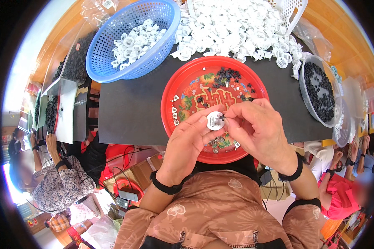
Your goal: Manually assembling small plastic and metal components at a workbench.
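Note:
My left hand (185, 141) holds a small round white plastic part (213, 123) between thumb and fingers, its slotted face turned up. At the part's right edge, my right hand (259, 128) pinches a tiny black piece (222, 118); whether it is seated in the white part is too small to tell. Both hands are over a round red tray (166, 112) with a painted pattern. Little black pieces (227, 76) lie in a heap toward the tray's far side, and a few small white pieces (174, 110) sit along its left.
A blue perforated basket (175, 18) holding white parts stands far left. White parts (237, 29) are piled at the back of the black table (129, 110). A clear bowl (306, 97) of black pieces is on the right. Other people work on both sides.

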### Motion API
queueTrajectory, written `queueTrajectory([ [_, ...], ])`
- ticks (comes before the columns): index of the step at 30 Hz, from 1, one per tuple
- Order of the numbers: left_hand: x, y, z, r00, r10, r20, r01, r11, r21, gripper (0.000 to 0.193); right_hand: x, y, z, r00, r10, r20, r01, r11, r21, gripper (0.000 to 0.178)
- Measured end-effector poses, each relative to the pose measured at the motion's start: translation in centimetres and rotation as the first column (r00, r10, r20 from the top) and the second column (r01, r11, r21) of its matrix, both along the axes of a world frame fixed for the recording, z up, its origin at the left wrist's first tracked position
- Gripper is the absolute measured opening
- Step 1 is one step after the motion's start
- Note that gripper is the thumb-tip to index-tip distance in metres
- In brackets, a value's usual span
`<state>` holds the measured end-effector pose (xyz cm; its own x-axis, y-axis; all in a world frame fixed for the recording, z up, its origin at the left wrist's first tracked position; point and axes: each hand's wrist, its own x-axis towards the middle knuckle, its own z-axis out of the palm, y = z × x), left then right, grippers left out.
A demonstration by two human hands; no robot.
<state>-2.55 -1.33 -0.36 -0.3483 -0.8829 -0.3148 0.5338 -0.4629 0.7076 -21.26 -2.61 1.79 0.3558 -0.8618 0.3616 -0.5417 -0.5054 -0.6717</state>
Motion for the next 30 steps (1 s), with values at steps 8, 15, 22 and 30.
queueTrajectory([
  [8, 0.2, 0.3, -1.0, 0.998, -0.059, 0.023, 0.06, 0.998, -0.029, 0.042, 1.3, 1.1, -0.6, 0.995, -0.058, 0.086, 0.051, 0.996, 0.078, 0.012],
  [15, -0.1, 0.6, -0.7, 0.999, -0.032, 0.017, 0.033, 0.999, -0.038, 0.038, 1.6, 1.3, -1.1, 0.997, -0.056, 0.055, 0.06, 0.996, -0.063, 0.014],
  [22, -0.1, 0.8, -0.8, 1.0, 0.025, 0.011, -0.025, 1.0, -0.005, 0.031, 1.9, 1.7, -1.0, 0.992, -0.117, 0.053, 0.121, 0.99, -0.077, 0.015],
  [30, -0.3, 1.2, -1.6, 0.999, 0.035, -0.026, -0.034, 0.999, 0.027, 0.031, 2.0, 1.9, -1.1, 0.978, -0.037, 0.207, 0.025, 0.998, 0.062, 0.014],
])
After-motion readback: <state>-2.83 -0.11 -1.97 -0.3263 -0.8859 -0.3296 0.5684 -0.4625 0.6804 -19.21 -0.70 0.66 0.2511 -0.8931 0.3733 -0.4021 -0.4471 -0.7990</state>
